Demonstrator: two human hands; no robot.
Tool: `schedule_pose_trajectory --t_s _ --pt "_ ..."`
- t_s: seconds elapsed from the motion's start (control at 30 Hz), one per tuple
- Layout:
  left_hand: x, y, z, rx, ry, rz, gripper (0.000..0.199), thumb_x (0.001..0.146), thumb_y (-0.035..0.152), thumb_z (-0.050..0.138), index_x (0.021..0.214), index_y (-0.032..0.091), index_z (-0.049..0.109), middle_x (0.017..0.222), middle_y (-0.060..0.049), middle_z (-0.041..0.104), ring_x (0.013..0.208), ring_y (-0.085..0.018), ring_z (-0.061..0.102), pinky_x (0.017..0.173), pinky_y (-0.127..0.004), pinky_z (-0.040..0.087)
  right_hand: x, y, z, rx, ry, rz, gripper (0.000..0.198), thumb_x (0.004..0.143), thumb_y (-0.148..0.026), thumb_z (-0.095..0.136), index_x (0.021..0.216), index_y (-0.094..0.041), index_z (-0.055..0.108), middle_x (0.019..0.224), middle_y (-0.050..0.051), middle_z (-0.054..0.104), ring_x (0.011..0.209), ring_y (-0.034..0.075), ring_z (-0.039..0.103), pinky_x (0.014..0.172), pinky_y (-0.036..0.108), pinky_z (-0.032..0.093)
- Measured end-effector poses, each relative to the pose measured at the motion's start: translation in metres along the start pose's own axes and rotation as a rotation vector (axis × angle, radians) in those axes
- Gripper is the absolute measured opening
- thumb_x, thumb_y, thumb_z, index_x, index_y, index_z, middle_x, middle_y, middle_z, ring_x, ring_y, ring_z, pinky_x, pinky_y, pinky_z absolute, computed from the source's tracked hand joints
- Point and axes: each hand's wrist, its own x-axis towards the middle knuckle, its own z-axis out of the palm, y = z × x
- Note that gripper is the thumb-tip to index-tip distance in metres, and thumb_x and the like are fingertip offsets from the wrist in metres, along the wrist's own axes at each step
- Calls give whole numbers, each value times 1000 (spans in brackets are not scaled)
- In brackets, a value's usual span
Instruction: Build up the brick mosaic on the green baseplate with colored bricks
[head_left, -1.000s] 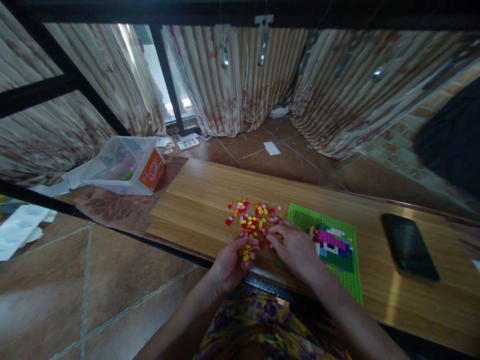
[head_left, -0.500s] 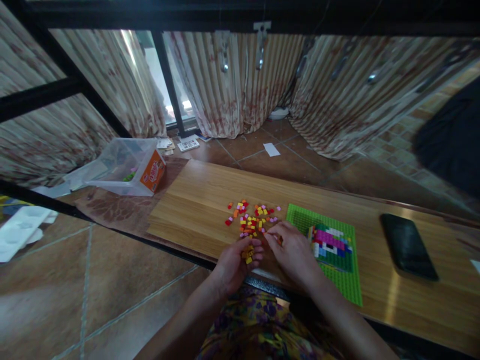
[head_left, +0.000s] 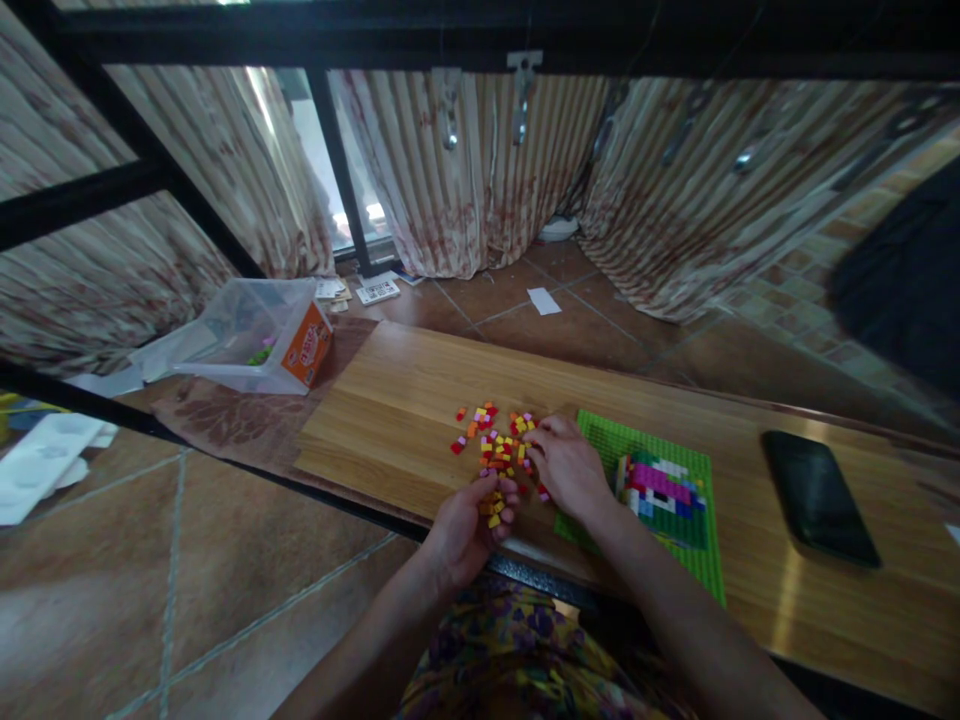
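Observation:
Several yellow and orange toy bricks [head_left: 493, 512] lie in my left hand [head_left: 463, 525], its fingers curled up around them near the table's front edge. My right hand [head_left: 568, 465] reaches palm down over the right side of a loose pile of small bricks [head_left: 499, 448] in red, yellow, orange and pink. Its fingertips touch the pile, and whatever is between them is too small to make out. Just right of that hand is a green baseplate [head_left: 679, 455], bearing a built patch of colourful bricks [head_left: 664, 490]. My right forearm covers part of the plate.
A black phone [head_left: 819, 495] lies on the wooden tabletop [head_left: 390, 400] at the right. To the left stands a clear plastic box [head_left: 255, 330] with an orange label and a few bricks inside. A black metal bar [head_left: 480, 40] crosses the top of the view.
My right hand has moved up and slightly left, from beside my left hand to the pile's right side. My left hand stays nearly where it was, still holding bricks.

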Motion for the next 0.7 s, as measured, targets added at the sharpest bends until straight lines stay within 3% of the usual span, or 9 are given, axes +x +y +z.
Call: schedule_pose_trajectory --t_s 0.13,0.27,0.5,0.7 --pt "3 1 1 -3 -32 17 22 85 28 49 82 10 61 73 -5 60 56 -8 55 48 -17 46 -13 -13 -18 160 49 20 17 85 -24 50 87 -19 67 100 6 58 97 19 50 89 31 39" --pt "6 2 4 -43 -81 -6 24 86 29 46 84 10 61 74 -7 62 60 -11 58 51 -20 48 -22 -25 -35 341 -19 -86 19 87 -29 49 94 -23 66 102 3 59 96 15 53 86 26 40" --pt "3 1 0 -45 -68 -12 18 83 25 51 79 10 60 67 -3 55 48 -4 47 37 -13 32 -7 -18 -12 85 -43 -15 22 89 -27 46 92 -22 66 92 4 63 88 16 56 82 26 39" --pt "-1 4 -4 -14 -34 30 17 82 27 52 79 11 59 66 0 51 46 -3 44 38 -14 31 -6 -25 2 15 -24 45 15 84 -29 53 90 -20 64 90 6 65 87 19 57 80 29 39"
